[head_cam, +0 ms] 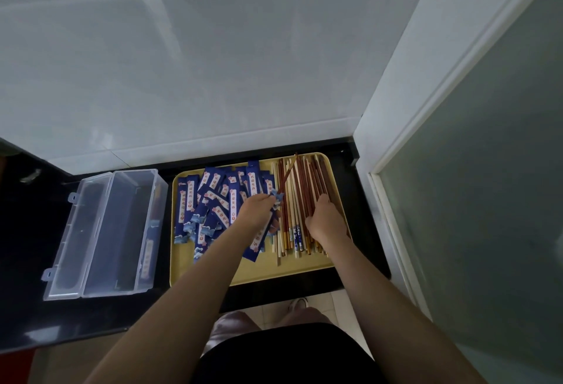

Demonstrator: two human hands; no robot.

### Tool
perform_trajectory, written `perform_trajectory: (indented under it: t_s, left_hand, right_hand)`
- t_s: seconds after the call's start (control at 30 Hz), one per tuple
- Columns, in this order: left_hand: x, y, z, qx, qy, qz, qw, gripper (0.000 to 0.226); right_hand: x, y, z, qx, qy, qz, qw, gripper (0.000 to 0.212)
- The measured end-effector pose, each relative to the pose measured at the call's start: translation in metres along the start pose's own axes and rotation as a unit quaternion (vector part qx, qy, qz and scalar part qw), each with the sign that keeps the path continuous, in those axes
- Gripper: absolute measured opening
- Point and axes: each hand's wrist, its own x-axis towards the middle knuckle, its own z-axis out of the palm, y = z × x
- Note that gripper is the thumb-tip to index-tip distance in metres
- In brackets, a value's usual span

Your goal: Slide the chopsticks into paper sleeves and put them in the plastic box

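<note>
Mid-sleeving rn imo: one red chopstick [288, 175] is poking out of the top of a blue sleeve [275, 201], angled up toward the tray's far edge, so looks like it's only partway in. Left hand [256, 210] is curled around that sleeve, pinching it near the mouth, fingers closed on it. Right hand [326, 219] is down on the loose chopsticks [300, 201], fingers bent over the bundle on the right half of the tray; can't tell if it's actually got one pinched or is just resting/sorting, the fingertips are hidden. Rest of the sleeves [213, 204] are piled in a messy heap on the left half of the tray [289, 271], a couple slid toward the near edge. Box [122, 231] sits just beside the tray's left edge on the black counter [36, 231], lid [73, 237] flipped open to the left, and there looks to be at least one finished sleeve lying along its right wall, though the clear plastic makes it hard to say how many. So early-ish in the job, tons of bare sticks left. Next move prob needs a 2nd stick lined up w/ the sleeve mouth and pushed in alongside the first while the left keeps the paper open and steady, then both seated before it goes over to the box.
</note>
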Motion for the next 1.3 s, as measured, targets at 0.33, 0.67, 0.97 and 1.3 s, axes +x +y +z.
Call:
perform_trajectory:
  t_s: [0.33,0.67,0.97,1.3]
  left_hand:
    - [0.002,0.001,0.005,-0.012,0.007,-0.011,1.000,0.023]
    - [0.002,0.008,-0.005,-0.047,0.033,0.014,0.998,0.027]
    - [-0.013,0.015,-0.015,-0.047,0.061,0.039,0.996,0.025]
    - [-0.020,0.014,-0.024,-0.002,-0.032,0.081,0.996,0.029]
  right_hand:
    - [-0.004,0.004,-0.011,0.047,0.004,-0.067,0.997,0.049]
    - [-0.034,-0.039,-0.082,0.276,-0.090,-0.157,0.944,0.023]
    - [-0.053,-0.060,-0.121,0.395,0.006,-0.217,0.893,0.019]
    - [-0.042,-0.060,-0.118,0.426,0.149,-0.174,0.875,0.031]
